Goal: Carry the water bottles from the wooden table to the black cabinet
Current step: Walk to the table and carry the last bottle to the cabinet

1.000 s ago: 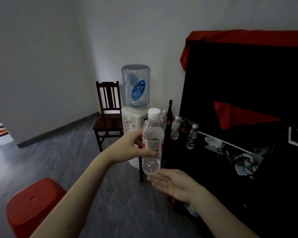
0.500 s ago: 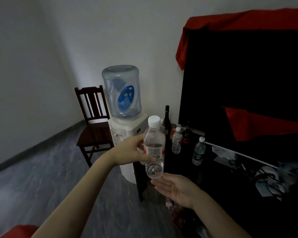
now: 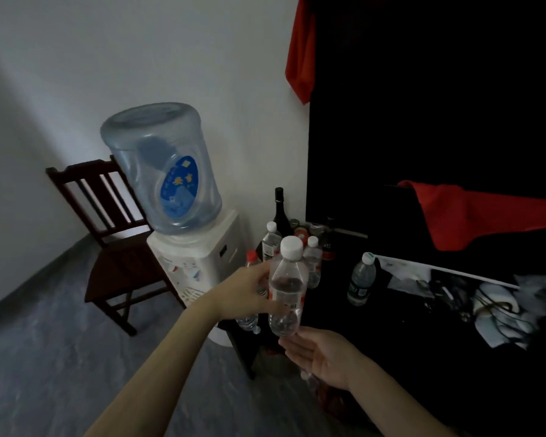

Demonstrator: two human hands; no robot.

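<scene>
Left hand (image 3: 243,291): grip closed around the middle of a clear water bottle (image 3: 287,288) with a white cap, held upright in the air above the near left corner of the black cabinet (image 3: 391,326). Right hand (image 3: 323,357): palm up, fingers relaxed and wide, just below the bottle's base; contact cannot be determined. On the cabinet top stand further water bottles (image 3: 361,279), a dark glass bottle (image 3: 279,209) and some jars. A water dispenser (image 3: 183,222) and a wooden chair (image 3: 108,234) stand to the left.
</scene>
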